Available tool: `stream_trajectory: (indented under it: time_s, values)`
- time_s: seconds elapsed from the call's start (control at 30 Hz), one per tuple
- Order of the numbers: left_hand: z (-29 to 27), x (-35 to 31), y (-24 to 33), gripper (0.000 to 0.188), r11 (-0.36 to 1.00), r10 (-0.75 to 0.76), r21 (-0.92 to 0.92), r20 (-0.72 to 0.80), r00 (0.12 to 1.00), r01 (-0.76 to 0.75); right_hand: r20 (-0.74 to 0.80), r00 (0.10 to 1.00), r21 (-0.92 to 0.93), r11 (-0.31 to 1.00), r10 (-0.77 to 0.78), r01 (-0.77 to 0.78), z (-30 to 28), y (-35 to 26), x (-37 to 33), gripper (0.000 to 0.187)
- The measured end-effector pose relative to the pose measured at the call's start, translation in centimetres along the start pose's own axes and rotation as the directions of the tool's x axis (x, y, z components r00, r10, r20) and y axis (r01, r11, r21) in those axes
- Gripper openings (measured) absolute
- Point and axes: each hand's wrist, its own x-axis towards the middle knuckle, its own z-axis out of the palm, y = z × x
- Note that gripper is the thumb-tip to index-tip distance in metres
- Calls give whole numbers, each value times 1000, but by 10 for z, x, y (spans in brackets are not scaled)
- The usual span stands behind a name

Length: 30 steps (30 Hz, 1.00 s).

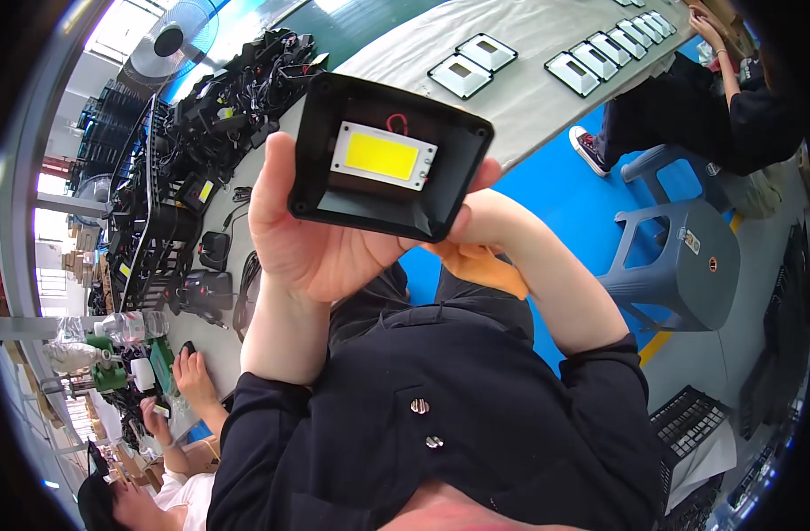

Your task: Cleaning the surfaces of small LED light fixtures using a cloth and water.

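A black lamp housing [312, 190], tilted with its hollow side facing me, is held up in front of my chest. Inside it sits a white-edged LED panel with a yellow face [380, 157], and a short red wire loops above the panel. My left hand [303, 252] grips the housing from below and the left, its thumb along the left side. Mostly behind the housing's right edge is my right hand [476, 205]; some fingers show beside that edge. An orange cloth [483, 270] hangs from this hand, though the grip itself is largely hidden.
Black lamp parts and cables [246, 97] are heaped on the left. Lamp frames [582, 73] lie in rows on the pale far table [378, 66]. Grey stools [706, 265] and a seated person [679, 115] are at right. Another person's hand [192, 376] rests at lower left.
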Motion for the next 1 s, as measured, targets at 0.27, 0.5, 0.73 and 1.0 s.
stream_trajectory:
  time_s: [0.27,0.5,0.73,1.0]
  values:
    - [-10,7,-7,77,820,-164,555,-11,986,142,-392,843,222,851,-370,477,-45,7,15,21]
    - [-55,66,-5,61,-547,337,836,264,904,-40,-227,220,-857,302,-949,417,-108,-70,-34,17]
    - [-128,168,25,68,-548,542,805,135,829,226,-293,258,-955,271,-921,-118,-140,-83,-8,14]
    - [-165,181,14,63,-584,467,788,132,874,194,-442,328,-895,384,-835,-228,-154,-58,-5,15]
